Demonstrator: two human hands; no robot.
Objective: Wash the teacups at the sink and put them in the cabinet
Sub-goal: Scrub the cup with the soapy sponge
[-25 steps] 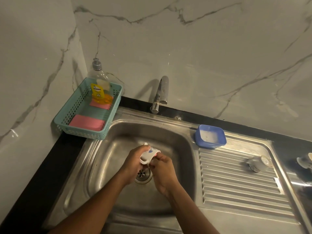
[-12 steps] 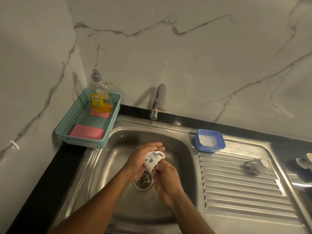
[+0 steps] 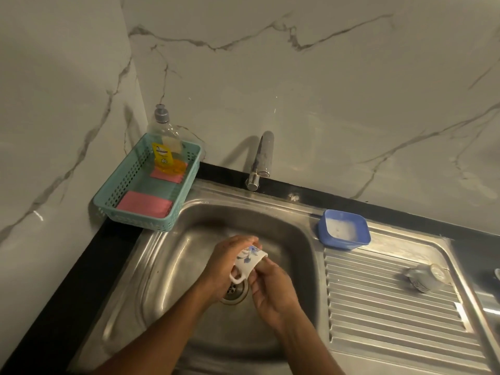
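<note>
A white teacup (image 3: 247, 262) with a blue flower print is held over the steel sink basin (image 3: 173, 266), above the drain (image 3: 234, 290). My left hand (image 3: 223, 266) grips it from the left, fingers curled over its top, handle pointing down. My right hand (image 3: 272, 290) holds its lower right side, with the thumb on the cup's wall. A second teacup (image 3: 427, 277) lies on its side on the ribbed drainboard (image 3: 378, 307) at right. The edge of another cup (image 3: 497, 274) shows at the far right border.
The tap (image 3: 261, 158) stands behind the basin, with no water visible. A blue tub (image 3: 343, 230) of white paste sits at the drainboard's back corner. A teal basket (image 3: 147, 185) at left holds a soap bottle (image 3: 166, 147) and pink cloths. Marble walls close in behind and left.
The cup has turned in my hands: its handle now points down and the flower print faces up. The view has tilted up slightly; both hands stay over the drain.
</note>
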